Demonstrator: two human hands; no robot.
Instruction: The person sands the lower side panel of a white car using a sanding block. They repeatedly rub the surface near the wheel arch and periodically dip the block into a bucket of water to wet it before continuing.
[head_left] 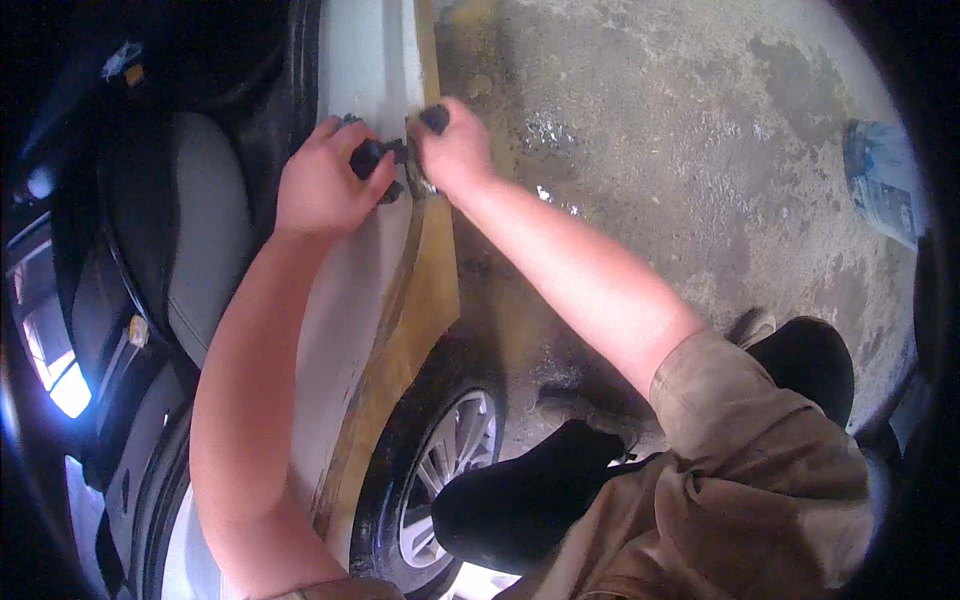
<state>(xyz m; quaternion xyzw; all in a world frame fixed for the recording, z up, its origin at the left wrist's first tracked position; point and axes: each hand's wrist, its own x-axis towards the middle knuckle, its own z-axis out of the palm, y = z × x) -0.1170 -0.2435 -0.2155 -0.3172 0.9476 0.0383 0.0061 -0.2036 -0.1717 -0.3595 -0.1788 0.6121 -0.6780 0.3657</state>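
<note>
Both my hands are at the white sill (335, 330) of a car body, whose lower edge is a yellowish-brown strip (432, 280). My left hand (322, 185) is closed around a black knobbed piece (368, 158) on top of the sill; its exact kind does not show. At the sill's outer edge, my right hand (460, 155) is curled around a dark, round-ended thing (434, 119), mostly hidden by the fingers. Between the hands, a dark part of the left-hand piece reaches toward the right hand. Whether the two things are joined, I cannot tell.
A black and grey car seat (210, 220) lies to the left, inside the car. Near my knees stands a wheel with a silver spoked rim (465, 435). The concrete floor (650, 130) has wet patches. A bluish, translucent container (880, 180) is at the far right.
</note>
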